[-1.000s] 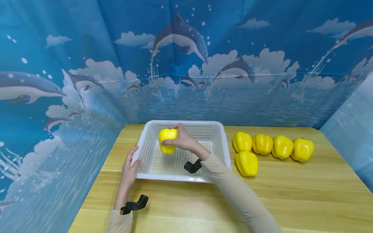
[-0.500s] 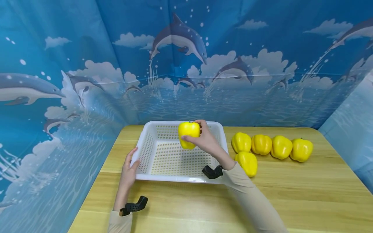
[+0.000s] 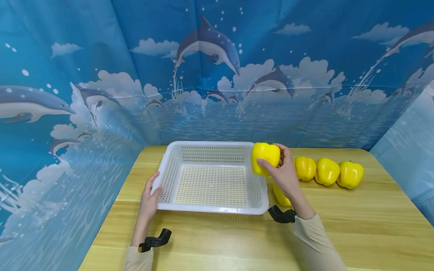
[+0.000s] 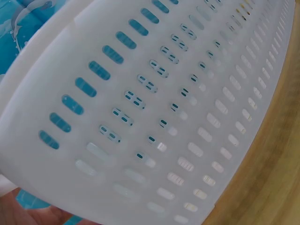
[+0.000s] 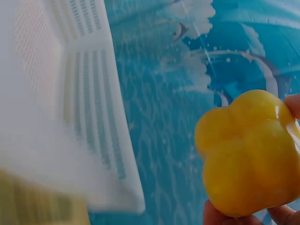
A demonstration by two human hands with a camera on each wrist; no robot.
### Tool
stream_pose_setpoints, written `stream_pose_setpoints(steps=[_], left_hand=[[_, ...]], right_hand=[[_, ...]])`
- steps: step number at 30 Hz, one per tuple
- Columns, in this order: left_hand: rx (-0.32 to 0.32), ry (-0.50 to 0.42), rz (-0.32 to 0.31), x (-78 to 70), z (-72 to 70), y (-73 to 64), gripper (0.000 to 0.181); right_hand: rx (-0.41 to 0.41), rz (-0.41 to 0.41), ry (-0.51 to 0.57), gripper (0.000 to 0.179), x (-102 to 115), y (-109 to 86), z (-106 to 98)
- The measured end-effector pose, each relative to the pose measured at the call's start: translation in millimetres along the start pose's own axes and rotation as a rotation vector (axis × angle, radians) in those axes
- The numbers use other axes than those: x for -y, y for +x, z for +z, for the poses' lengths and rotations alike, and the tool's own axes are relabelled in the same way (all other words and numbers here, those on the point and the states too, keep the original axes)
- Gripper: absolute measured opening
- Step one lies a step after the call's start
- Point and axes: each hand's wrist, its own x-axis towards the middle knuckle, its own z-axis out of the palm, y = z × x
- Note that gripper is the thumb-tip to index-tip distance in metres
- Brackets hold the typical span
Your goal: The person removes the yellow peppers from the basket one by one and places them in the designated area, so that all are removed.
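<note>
My right hand point(image 3: 286, 171) grips a yellow bell pepper point(image 3: 265, 159) by its sides, raised over the right end of the white plastic basket point(image 3: 211, 210). In the right wrist view the lobed underside of the bell pepper point(image 5: 248, 154) faces the camera, with fingertips at its right and lower edges. My left hand point(image 3: 150, 197) holds the left end of the basket, thumb and fingers at its rim. The left wrist view is filled by the slotted wall of the basket point(image 4: 154, 117), and part of the hand point(image 4: 33, 213) shows below it.
To the right of the basket, yellow bell peppers point(image 3: 327, 171) stand in a row on the wooden table point(image 3: 356, 226). Another bell pepper point(image 3: 280, 195) lies nearer, partly hidden by my right wrist. A blue dolphin-print curtain point(image 3: 217, 113) hangs behind the table.
My right hand has carried the bell pepper rightward, from over the basket's left half to above its right end. My left hand stays at the basket's left side.
</note>
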Motion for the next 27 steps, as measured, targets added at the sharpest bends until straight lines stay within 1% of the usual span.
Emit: stream_pose_setpoints(steps=[4, 9, 12, 17, 19, 24, 25, 27], left_hand=[[0.002, 0.000, 0.004, -1.1, 0.0, -0.7, 0.051], [0.006, 0.003, 0.004, -1.7, -0.7, -1.0, 0.051], [0.009, 0.002, -0.001, -1.4, -1.5, -0.6, 0.052], [0.019, 0.006, 0.000, -0.3, -2.7, 0.5, 0.052], [0.018, 0.009, 0.002, 0.7, -3.1, 1.1, 0.052], [0.017, 0.012, -0.008, 3.4, -3.6, 2.0, 0.052], [0.019, 0.013, -0.011, 3.7, -3.7, 2.0, 0.052], [0.021, 0.008, -0.014, 3.7, -3.6, 1.7, 0.052]], right_hand=[[-0.095, 0.012, 0.021, 0.075, -14, -9.2, -25], [-0.205, 0.066, 0.003, 0.075, -34, -19.1, -55], [-0.244, 0.099, -0.017, 0.079, -48, -24.8, -70], [-0.283, 0.125, -0.111, 0.079, -70, -30.7, -88], [-0.293, 0.094, -0.163, 0.078, -98, -26.6, -98], [-0.320, 0.039, -0.273, 0.083, -178, -13.2, -123], [-0.321, 0.049, -0.289, 0.084, -182, -14.0, -124], [-0.314, 0.082, -0.309, 0.087, -180, -18.3, -125]])
